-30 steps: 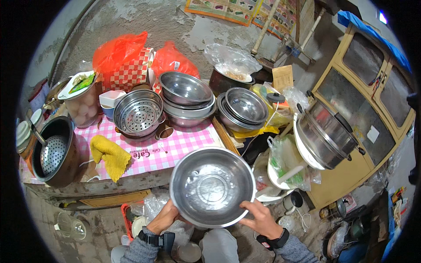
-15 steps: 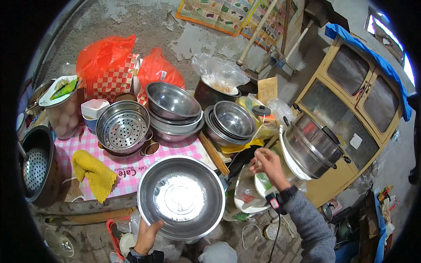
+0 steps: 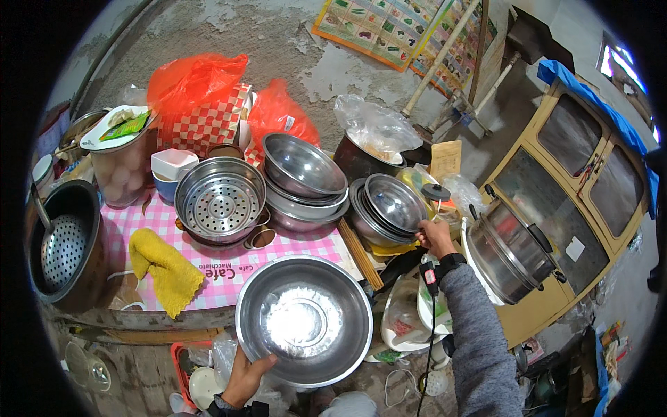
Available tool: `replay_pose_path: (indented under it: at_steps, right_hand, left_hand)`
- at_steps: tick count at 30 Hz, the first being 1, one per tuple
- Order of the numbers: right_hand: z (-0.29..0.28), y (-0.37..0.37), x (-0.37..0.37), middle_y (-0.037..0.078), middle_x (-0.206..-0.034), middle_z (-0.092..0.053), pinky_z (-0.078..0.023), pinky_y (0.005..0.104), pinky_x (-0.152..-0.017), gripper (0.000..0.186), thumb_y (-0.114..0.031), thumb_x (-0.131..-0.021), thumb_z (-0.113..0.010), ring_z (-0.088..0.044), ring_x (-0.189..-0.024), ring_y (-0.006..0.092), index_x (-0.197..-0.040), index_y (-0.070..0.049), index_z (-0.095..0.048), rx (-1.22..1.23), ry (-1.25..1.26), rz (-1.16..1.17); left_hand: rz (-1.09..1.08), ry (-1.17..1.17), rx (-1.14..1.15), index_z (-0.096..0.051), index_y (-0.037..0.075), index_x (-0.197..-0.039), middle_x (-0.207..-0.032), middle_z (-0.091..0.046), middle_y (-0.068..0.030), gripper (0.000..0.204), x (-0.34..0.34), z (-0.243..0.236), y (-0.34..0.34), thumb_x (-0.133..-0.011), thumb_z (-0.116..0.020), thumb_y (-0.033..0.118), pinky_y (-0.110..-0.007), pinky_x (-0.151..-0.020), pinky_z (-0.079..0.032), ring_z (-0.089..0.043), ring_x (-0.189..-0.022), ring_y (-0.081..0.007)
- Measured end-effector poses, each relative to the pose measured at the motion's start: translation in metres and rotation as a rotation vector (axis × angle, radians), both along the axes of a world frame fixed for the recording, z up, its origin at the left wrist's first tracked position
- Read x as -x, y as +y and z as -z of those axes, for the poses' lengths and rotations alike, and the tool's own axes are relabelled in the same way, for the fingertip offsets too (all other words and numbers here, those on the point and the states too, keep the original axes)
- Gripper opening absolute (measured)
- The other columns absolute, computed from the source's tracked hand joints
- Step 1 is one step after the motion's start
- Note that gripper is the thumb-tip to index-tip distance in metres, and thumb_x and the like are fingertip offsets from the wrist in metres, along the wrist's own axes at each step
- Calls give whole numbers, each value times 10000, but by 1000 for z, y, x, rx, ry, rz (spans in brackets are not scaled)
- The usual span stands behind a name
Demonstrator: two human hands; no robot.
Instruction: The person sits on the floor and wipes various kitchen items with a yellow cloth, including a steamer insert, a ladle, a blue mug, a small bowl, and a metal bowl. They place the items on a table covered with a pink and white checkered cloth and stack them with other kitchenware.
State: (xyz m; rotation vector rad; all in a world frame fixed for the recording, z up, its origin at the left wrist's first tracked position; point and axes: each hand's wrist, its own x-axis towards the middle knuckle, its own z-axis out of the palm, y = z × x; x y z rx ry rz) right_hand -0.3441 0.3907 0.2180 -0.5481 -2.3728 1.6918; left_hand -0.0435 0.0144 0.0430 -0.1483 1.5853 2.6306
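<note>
A large stainless steel basin [image 3: 303, 320] is held over the table's front edge, its inside facing up toward me. My left hand [image 3: 248, 377] grips its lower-left rim, thumb on the inside. Farther right, my right hand [image 3: 436, 238] pinches the near-right rim of a small steel bowl [image 3: 394, 201]. That bowl sits tilted on top of a nested stack of steel bowls [image 3: 361, 219]. Left of this stack stand more steel basins [image 3: 303, 167], piled up. A perforated steamer pot [image 3: 219, 201] is beside them on the pink checked tablecloth [image 3: 156, 215].
A yellow cloth [image 3: 165, 271] lies near the front edge. At far left, a dark pot [image 3: 87, 278] holds a skimmer [image 3: 64, 254]. A large steel steamer [image 3: 511, 250] stands at right before a wooden cabinet [image 3: 590, 146]. Red bags [image 3: 194, 83] sit against the wall.
My right hand has moved from the air to the small bowl's rim and closed on it. My left hand still holds the basin. The whole view has shifted slightly.
</note>
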Motion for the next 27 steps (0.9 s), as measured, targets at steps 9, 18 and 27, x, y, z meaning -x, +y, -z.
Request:
replay_pose_path:
  at_steps: [9,18,27]
  right_hand:
    - [-11,-1,-3,144,-589,-578,-428,285,-344,128,-65,-823,-501,-509,-398,158,-766,49,-493,31,163,-64]
    - [-41,-20,-54,108,-564,-548,-394,281,-346,88,-63,-828,-501,-495,-385,153,-787,1,-457,-15,223,-200]
    - [-41,-63,-162,81,-595,-527,-413,271,-318,196,-32,-841,-527,-529,-384,157,-975,2,-388,-86,191,-335]
  left_hand:
    - [31,-24,-65,-307,-1,-1357,-1235,-487,-124,649,9,7,7,-818,-648,120,-324,-947,-412,-483,-1121,-193]
    - [40,85,-64,-280,4,-1377,-1259,-465,-119,664,8,-4,11,-831,-637,130,-323,-962,-400,-462,-1143,-185]
    - [89,125,2,-288,-10,-1380,-1284,-450,-125,684,-1,-10,10,-808,-626,151,-333,-1001,-362,-445,-1172,-198]
